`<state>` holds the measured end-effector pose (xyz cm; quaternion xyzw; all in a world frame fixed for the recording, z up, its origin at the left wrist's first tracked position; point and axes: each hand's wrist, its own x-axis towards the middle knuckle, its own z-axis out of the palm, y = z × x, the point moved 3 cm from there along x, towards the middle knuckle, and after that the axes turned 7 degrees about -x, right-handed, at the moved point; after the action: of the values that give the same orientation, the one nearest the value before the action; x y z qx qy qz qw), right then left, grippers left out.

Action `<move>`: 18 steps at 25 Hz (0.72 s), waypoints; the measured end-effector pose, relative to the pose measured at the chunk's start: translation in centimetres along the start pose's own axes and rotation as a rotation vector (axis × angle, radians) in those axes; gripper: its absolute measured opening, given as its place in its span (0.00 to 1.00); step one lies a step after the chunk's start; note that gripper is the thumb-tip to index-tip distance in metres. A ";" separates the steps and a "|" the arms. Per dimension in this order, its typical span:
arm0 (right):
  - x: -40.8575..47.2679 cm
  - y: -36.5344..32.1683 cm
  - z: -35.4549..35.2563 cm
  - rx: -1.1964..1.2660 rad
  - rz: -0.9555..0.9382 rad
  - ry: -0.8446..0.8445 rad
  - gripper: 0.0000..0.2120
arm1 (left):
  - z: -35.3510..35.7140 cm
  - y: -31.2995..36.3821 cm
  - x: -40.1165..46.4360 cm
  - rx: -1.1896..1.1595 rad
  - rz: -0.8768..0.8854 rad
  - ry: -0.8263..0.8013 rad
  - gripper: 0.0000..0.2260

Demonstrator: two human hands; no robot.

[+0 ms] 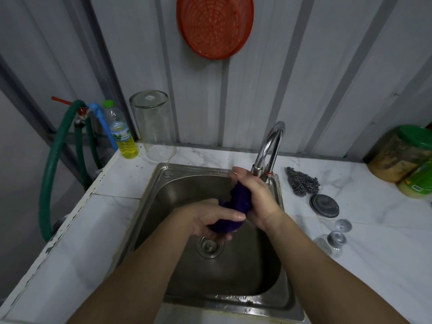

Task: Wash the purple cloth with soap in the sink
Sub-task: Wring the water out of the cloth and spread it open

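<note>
Both hands wring the bunched purple cloth (236,204) over the steel sink basin (184,190).

The left hand (210,218) grips its lower end, the right hand (256,199) its upper end; twisting them opposite ways, low above the drain (209,246), would probably keep drips inside. The curved chrome tap (268,146) stands just behind the right hand; the white tiled worktop (112,181) left of the hands is open.

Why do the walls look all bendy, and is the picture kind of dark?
Head view: the wide-angle lens bows the wall panels outward toward the edges. The light is dim, so the sink basin looks shadowy. The faucet shows bright glare. Both hands, left hand and right hand, and the purple cloth look slightly soft.
</note>
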<state>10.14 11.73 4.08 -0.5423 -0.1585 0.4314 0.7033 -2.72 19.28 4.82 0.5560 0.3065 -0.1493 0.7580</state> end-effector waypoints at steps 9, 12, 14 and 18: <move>-1.1 2.1 0.7 0.374 0.068 -0.346 0.23 | 2.9 -2.4 -0.9 -0.508 0.015 -0.232 0.24; -0.7 0.8 0.4 0.233 0.059 -0.290 0.10 | 2.6 -2.3 -0.9 -0.478 -0.022 -0.174 0.18; -0.5 0.7 0.4 0.066 0.064 -0.208 0.04 | 2.6 -2.3 -0.5 -0.352 -0.047 -0.119 0.13; -0.3 1.5 0.6 -0.176 0.043 -0.040 0.09 | 2.8 -2.5 1.1 0.073 -0.077 0.212 0.10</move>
<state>8.89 11.97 3.02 -0.5967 -0.1982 0.4417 0.6400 -2.39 15.92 2.80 0.5837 0.4002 -0.1296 0.6945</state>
